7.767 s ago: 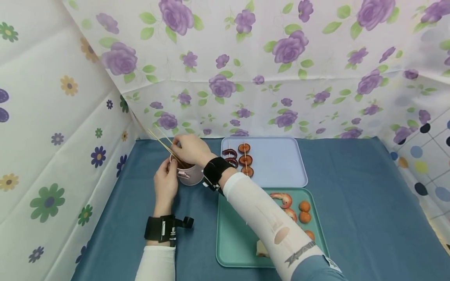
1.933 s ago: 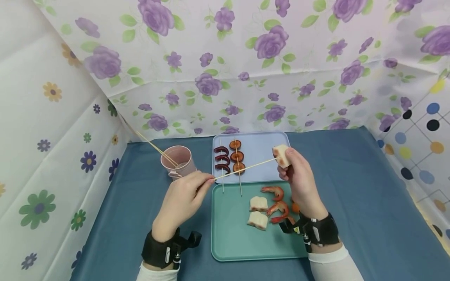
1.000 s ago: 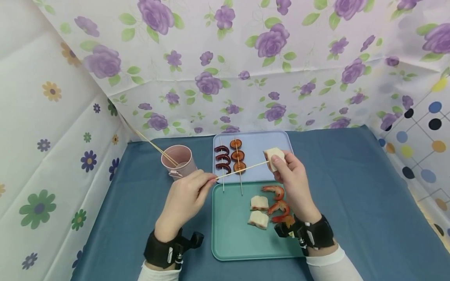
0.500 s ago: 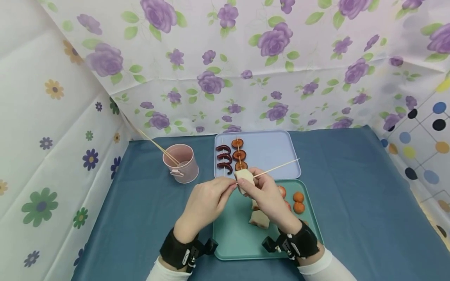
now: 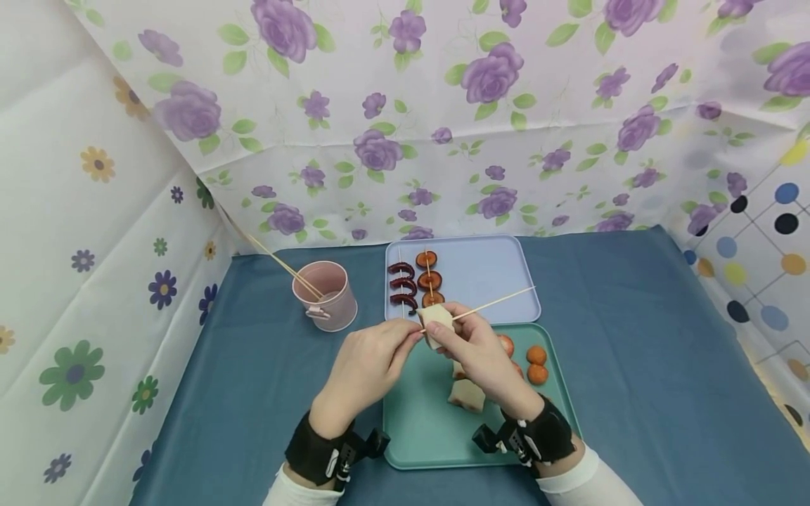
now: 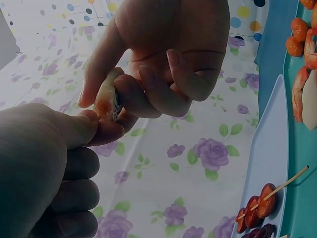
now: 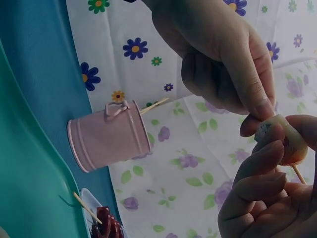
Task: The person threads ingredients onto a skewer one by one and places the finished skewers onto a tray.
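Sliding down the skewer [image 5: 500, 303], the tofu [image 5: 436, 323] now sits near the left hand [image 5: 370, 365], both hands' fingers pinching; right hand [image 5: 481, 355] has it threaded.

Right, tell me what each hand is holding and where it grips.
The left hand pinches the skewer at its near end. The right hand holds the pale food piece by its sides, threaded on that skewer.
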Tool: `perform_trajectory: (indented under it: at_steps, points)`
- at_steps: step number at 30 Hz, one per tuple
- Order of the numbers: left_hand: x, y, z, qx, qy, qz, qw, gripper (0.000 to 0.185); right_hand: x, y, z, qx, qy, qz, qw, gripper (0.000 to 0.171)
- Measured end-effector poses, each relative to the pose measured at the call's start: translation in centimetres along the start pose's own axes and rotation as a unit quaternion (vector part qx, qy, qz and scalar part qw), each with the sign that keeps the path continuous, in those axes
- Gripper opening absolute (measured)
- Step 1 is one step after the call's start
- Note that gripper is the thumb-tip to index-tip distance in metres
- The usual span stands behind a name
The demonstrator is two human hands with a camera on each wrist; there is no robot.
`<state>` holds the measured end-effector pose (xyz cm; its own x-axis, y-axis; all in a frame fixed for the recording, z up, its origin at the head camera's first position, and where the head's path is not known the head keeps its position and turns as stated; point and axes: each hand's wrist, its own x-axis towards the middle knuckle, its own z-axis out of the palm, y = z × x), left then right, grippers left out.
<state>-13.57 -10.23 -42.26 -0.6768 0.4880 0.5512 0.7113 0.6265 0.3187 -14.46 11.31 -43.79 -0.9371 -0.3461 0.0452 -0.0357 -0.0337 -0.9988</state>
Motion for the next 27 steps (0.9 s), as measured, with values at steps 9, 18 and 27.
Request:
perform_trajectory:
  at_steps: [9,18,27]
  points:
    - [0.0,-0.2,-0.2,-0.001,0.006,0.0,1.0,0.006,0.0,0.0,-0.1,-0.008,-0.011,0.002,1.0,0.043]
    - [-0.1,-0.4,-0.7,0.001,0.013,-0.006,0.9999,0.008,-0.1,-0.2,-0.3,-0.009,-0.031,0.021,0.999,0.058]
    - [-0.1,-0.9,-1.2,0.006,0.028,-0.005,0.9996,0.006,-0.1,-0.1,-1.9,-0.149,-0.112,0.006,0.982,0.075]
